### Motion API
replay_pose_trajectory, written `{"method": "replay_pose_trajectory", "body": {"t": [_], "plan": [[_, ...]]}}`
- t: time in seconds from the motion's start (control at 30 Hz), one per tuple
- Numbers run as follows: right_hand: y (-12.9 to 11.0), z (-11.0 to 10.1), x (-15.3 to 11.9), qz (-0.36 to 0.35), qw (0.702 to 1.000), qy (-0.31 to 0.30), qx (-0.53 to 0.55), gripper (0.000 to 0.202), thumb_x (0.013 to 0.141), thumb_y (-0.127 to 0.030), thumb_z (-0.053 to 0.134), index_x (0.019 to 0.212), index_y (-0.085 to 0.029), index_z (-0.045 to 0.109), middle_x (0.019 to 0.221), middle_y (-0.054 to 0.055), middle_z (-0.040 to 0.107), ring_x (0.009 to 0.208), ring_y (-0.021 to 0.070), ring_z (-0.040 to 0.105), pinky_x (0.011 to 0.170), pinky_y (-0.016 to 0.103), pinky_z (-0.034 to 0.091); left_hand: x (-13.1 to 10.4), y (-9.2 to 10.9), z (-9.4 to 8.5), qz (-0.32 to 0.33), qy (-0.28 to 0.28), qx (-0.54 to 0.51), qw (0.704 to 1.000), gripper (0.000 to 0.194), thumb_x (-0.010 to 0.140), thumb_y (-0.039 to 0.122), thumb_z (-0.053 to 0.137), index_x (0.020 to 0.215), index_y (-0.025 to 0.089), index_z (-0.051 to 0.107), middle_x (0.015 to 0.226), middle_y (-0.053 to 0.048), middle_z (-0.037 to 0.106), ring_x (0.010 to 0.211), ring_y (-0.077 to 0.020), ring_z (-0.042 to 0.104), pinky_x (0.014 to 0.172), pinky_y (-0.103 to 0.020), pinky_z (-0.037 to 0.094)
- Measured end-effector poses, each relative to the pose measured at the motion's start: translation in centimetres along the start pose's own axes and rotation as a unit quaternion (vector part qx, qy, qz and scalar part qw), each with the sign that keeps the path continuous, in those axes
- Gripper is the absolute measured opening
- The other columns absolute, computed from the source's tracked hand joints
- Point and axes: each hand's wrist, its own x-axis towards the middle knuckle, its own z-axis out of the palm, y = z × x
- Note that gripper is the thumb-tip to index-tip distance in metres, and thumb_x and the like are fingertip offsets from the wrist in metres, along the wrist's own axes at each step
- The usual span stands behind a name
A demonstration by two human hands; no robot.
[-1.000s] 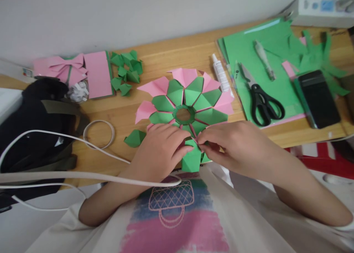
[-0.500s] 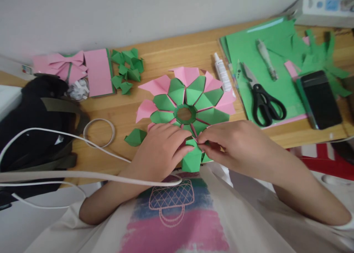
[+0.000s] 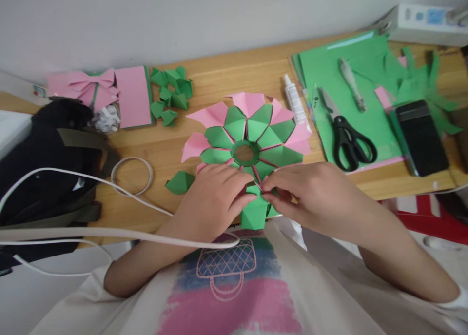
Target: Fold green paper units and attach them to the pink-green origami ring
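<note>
A ring-shaped paper flower (image 3: pixel 259 123) of folded green and pink pieces lies on the wooden table, with a round hole in its middle. At its near edge, my left hand (image 3: pixel 219 196) pinches the folded paper with thumb and forefinger. My right hand (image 3: pixel 303 188) pinches the same spot from the other side, fingertips almost touching the left ones. Below the fingertips a green paper flap (image 3: pixel 253 215) hangs toward my body. Both hands cover the flower's near petals. A loose green folded piece (image 3: pixel 180 183) rests left of my left hand.
Several green folded pieces (image 3: pixel 171 93) and pink paper (image 3: pixel 134 96) lie at the back left. A glue tube (image 3: pixel 294 101) stands out behind the flower. Scissors (image 3: pixel 349 140), a craft knife (image 3: pixel 353 84) and a phone (image 3: pixel 420 137) rest on green sheets (image 3: pixel 365 47). A white cable (image 3: pixel 120 235) crosses over my left forearm.
The view has shifted slightly, so the table things sit a little lower. Both hands keep their pinch on the paper flower's near edge, with hardly any visible movement.
</note>
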Motion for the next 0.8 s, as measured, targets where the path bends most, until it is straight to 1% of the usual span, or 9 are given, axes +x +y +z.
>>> {"method": "replay_pose_trajectory", "body": {"t": [0.27,0.57,0.67,0.8], "plan": [[-0.35,0.07,0.20,0.015,1.000,-0.011,-0.022,0.019,0.091,-0.021,0.053,0.077,-0.018,0.066,0.067,0.001,0.067,0.059,0.0139,0.059,0.052,0.028,0.026,0.04,-0.01,0.01,0.005,0.009,-0.004,1.000,0.022,0.098,0.030,0.048,0.100,0.014,0.063,0.092,-0.008,0.069,0.088,-0.0273,0.062,0.077,-0.042,0.046],[-0.13,0.40,-0.15,-0.005,0.998,0.050,-0.027,0.017,0.088,-0.018,0.054,0.074,-0.018,0.064,0.059,-0.002,0.063,0.051,0.0114,0.054,0.050,0.027,0.022,0.17,0.05,-0.02,0.001,0.008,0.002,1.000,0.018,0.097,0.029,0.052,0.099,0.015,0.063,0.090,-0.006,0.068,0.088,-0.0250,0.061,0.078,-0.039,0.044],[-0.08,0.41,-0.28,-0.007,0.998,0.050,-0.026,0.017,0.088,-0.018,0.055,0.074,-0.018,0.064,0.059,-0.002,0.063,0.053,0.0118,0.055,0.050,0.027,0.023,0.12,0.03,0.01,0.005,0.014,0.001,1.000,0.018,0.097,0.029,0.052,0.098,0.015,0.063,0.089,-0.006,0.068,0.087,-0.0251,0.061,0.077,-0.039,0.044],[0.04,0.23,-0.32,-0.009,0.999,0.034,-0.021,0.018,0.089,-0.021,0.055,0.074,-0.018,0.063,0.062,-0.001,0.065,0.055,0.0125,0.057,0.051,0.027,0.025,0.12,0.06,0.07,0.004,0.015,-0.003,1.000,0.018,0.096,0.028,0.053,0.098,0.014,0.063,0.088,-0.006,0.067,0.086,-0.0256,0.061,0.078,-0.040,0.045]]}}
